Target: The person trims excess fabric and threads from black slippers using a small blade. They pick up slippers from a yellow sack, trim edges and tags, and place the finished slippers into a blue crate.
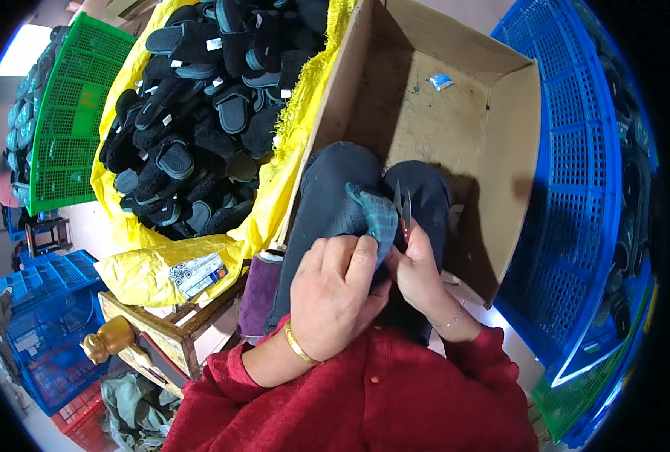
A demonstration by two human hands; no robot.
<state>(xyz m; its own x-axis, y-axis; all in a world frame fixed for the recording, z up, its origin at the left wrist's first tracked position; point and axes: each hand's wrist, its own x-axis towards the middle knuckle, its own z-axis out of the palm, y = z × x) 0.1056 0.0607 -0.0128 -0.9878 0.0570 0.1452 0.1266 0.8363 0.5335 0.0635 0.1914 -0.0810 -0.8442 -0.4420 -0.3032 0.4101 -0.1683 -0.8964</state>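
At the frame's centre, on your lap, keep your left hand (333,290) clenched around the dark plaid-lined slipper (365,215) while your right hand (418,267), gripping the small snips (403,203), cuts close to the seam, blades angled away from your fingers.

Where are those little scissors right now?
In the head view, the small scissors are in the right hand, blades pointing up, just right of the plaid-lined slipper the left hand holds on the person's lap, in front of the cardboard box.
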